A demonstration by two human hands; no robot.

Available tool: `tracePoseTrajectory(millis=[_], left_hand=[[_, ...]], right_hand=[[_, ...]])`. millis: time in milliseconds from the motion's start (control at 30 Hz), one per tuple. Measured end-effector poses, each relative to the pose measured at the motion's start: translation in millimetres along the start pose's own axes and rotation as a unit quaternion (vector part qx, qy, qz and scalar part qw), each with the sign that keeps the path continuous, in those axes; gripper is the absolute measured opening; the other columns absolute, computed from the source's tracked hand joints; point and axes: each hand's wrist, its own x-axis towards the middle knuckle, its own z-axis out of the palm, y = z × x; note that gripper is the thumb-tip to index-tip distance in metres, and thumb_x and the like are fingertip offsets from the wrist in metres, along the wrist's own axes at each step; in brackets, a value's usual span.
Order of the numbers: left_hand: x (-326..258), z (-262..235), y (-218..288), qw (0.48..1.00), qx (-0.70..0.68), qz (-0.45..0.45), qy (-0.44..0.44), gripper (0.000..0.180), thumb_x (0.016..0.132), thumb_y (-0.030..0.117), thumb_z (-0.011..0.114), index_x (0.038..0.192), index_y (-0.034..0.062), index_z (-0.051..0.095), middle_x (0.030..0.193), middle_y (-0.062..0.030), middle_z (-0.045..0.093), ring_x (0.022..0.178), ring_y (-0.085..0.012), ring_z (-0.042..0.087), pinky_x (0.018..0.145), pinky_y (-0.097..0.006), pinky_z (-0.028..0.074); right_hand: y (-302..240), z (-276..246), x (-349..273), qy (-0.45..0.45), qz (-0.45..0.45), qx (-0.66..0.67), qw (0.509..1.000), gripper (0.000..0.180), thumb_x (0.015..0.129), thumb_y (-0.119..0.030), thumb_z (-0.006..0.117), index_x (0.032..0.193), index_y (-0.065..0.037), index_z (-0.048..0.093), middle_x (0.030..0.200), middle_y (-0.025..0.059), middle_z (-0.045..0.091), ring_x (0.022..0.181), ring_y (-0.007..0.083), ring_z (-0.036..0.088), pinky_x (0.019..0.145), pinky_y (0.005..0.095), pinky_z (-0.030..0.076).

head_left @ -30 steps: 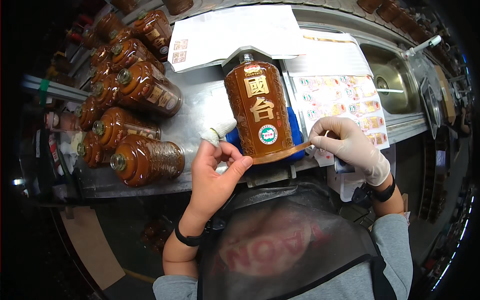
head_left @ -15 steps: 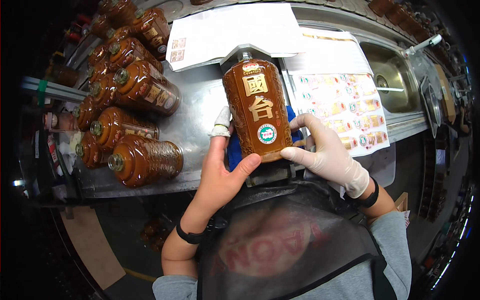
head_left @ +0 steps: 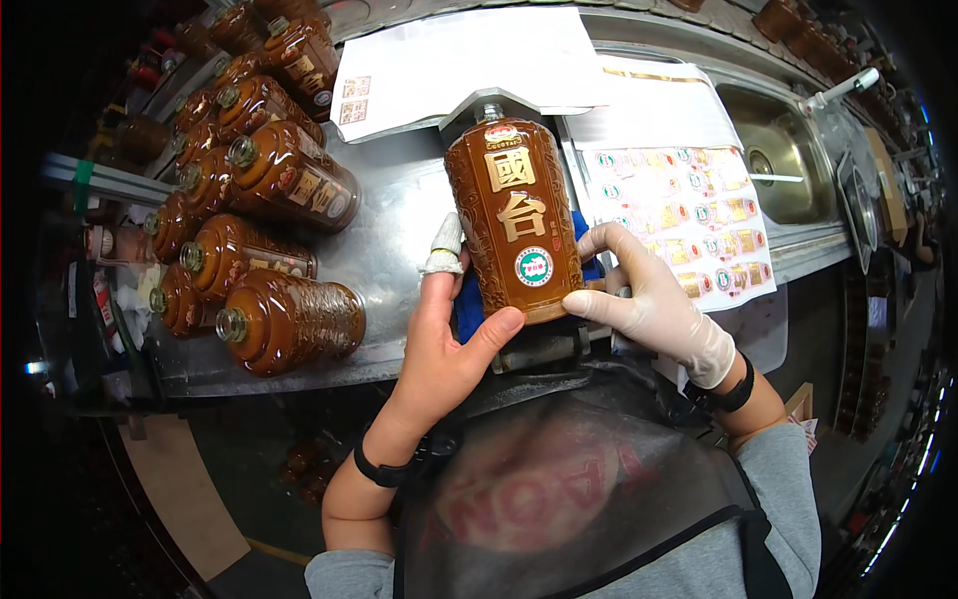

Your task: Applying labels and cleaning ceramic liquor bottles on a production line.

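A brown glossy bottle (head_left: 521,210) with gold lettering and a round green-and-white label lies in a metal holder (head_left: 514,100), its clear glass neck pointing away from me. My left hand (head_left: 449,329), with a white cover on one finger, is closed along the bottle's left lower side, the thumb on its base edge. At the right lower side, my right hand (head_left: 654,304) in a pale glove grips it with thumb and bent fingers. Some fingertips are hidden behind the bottle. Blue cloth (head_left: 467,307) shows beneath it.
Several similar brown bottles (head_left: 291,317) crowd the metal counter (head_left: 384,200) on the left. White paper (head_left: 469,60) lies at the back, and a sheet of printed stickers (head_left: 689,225) to the right. Beyond that sheet are a steel sink (head_left: 798,180) and its tap (head_left: 848,88).
Both hands keep nearly the same place on the bottle. The bottle has barely shifted.
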Motion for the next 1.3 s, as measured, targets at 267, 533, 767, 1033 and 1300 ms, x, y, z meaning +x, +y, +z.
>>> tracePoseTrajectory(millis=[267, 533, 767, 1033, 1300], left_hand=[[1, 3, -2, 0.999, 0.001, 0.031, 0.009, 0.082, 0.090, 0.018, 0.071, 0.150, -0.0072, 0.021, 0.151, -0.0204, 0.037, 0.140, -0.0270, 0.036, 0.116, -0.039, 0.026], [1, 3, -1, 1.000, 0.018, 0.007, 0.005, 0.085, 0.090, 0.024, 0.069, 0.151, -0.0084, 0.020, 0.154, -0.0222, 0.031, 0.145, -0.0299, 0.029, 0.119, -0.042, 0.019], [4, 4, 4, 1.000, 0.017, 0.020, 0.009, 0.079, 0.090, 0.018, 0.070, 0.149, -0.0072, 0.023, 0.148, -0.0213, 0.039, 0.138, -0.0268, 0.038, 0.114, -0.039, 0.028], [10, 14, 15, 0.999, 0.037, -0.019, 0.027, 0.083, 0.085, 0.021, 0.074, 0.147, -0.0064, 0.026, 0.143, -0.0193, 0.045, 0.134, -0.0263, 0.043, 0.113, -0.040, 0.030], [9, 11, 11, 1.000, -0.002, -0.024, 0.019, 0.083, 0.085, 0.022, 0.074, 0.148, -0.0051, 0.026, 0.141, -0.0177, 0.046, 0.132, -0.0242, 0.045, 0.112, -0.038, 0.032]], right_hand=[[9, 4, 1, 0.011, -0.031, 0.059, 0.998, 0.049, 0.081, -0.035, 0.081, 0.108, -0.003, 0.055, 0.090, 0.0024, 0.059, 0.057, 0.0045, 0.045, 0.054, 0.0241, 0.041], [13, 2, 1, -0.014, 0.013, 0.075, 0.997, 0.049, 0.081, -0.034, 0.080, 0.109, -0.003, 0.054, 0.086, 0.0009, 0.056, 0.056, 0.0040, 0.043, 0.052, 0.0245, 0.040], [11, 2, 2, -0.004, -0.019, 0.069, 0.997, 0.048, 0.082, -0.035, 0.079, 0.109, -0.004, 0.054, 0.086, 0.0016, 0.057, 0.055, 0.0037, 0.042, 0.051, 0.0243, 0.039], [2, 6, 0, 0.013, -0.012, 0.082, 0.996, 0.048, 0.081, -0.033, 0.081, 0.107, -0.004, 0.053, 0.085, 0.0010, 0.056, 0.056, 0.0029, 0.042, 0.050, 0.0232, 0.038], [6, 6, 2, -0.002, -0.005, 0.083, 0.997, 0.048, 0.082, -0.034, 0.081, 0.105, -0.004, 0.052, 0.080, -0.0010, 0.053, 0.055, 0.0017, 0.042, 0.049, 0.0227, 0.038]])
